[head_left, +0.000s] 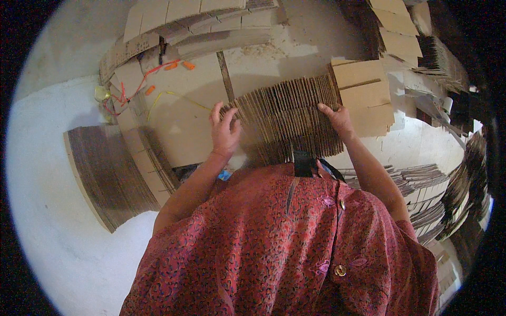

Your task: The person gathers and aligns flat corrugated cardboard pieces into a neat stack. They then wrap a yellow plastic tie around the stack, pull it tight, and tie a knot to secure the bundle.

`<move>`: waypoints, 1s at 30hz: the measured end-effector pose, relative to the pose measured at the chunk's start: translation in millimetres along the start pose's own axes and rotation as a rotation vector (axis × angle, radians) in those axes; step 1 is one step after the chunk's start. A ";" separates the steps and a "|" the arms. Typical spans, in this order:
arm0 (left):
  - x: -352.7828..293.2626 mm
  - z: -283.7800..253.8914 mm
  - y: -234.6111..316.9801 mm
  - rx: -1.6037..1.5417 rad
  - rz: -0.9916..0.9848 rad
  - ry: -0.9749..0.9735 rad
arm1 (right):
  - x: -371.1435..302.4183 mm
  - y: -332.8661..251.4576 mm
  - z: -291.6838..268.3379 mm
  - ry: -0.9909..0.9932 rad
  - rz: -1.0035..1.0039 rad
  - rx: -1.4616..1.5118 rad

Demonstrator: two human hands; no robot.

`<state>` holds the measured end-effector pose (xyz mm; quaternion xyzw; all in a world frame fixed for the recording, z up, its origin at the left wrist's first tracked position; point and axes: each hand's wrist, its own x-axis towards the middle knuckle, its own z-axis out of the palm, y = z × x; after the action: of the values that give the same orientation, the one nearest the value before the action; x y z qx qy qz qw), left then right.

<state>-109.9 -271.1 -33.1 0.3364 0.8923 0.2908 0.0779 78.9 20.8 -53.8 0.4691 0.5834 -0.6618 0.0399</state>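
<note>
Cardboard stack (287, 118), left fingers (216, 111) spread, right fingers (324, 108) gripping it, tan surface (184, 124), pale floor (50, 179)

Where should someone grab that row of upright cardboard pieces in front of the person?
Probably at both outer ends of the cardboard row, from left and right, pressing inward: its thin pieces stand on edge side by side, so squeezing should keep them together. The left hand and right hand are at those ends.

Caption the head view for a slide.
Left hand and right hand at opposite ends of a row of cardboard pieces, another cardboard stack at far left.
</note>
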 end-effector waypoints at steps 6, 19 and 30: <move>1.1 -0.1 1.7 0.012 -0.008 0.013 | 4.5 7.8 -1.6 0.000 -0.011 -0.035; 7.0 1.5 14.7 0.036 -0.015 0.040 | -1.9 -1.6 -0.8 0.016 0.031 -0.028; 8.2 2.2 14.8 0.205 0.106 0.011 | -3.1 -2.9 1.7 -0.002 -0.003 0.001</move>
<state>-107.2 -255.8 -26.0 0.3879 0.8987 0.2033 0.0226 77.8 18.9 -49.8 0.4675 0.5837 -0.6627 0.0394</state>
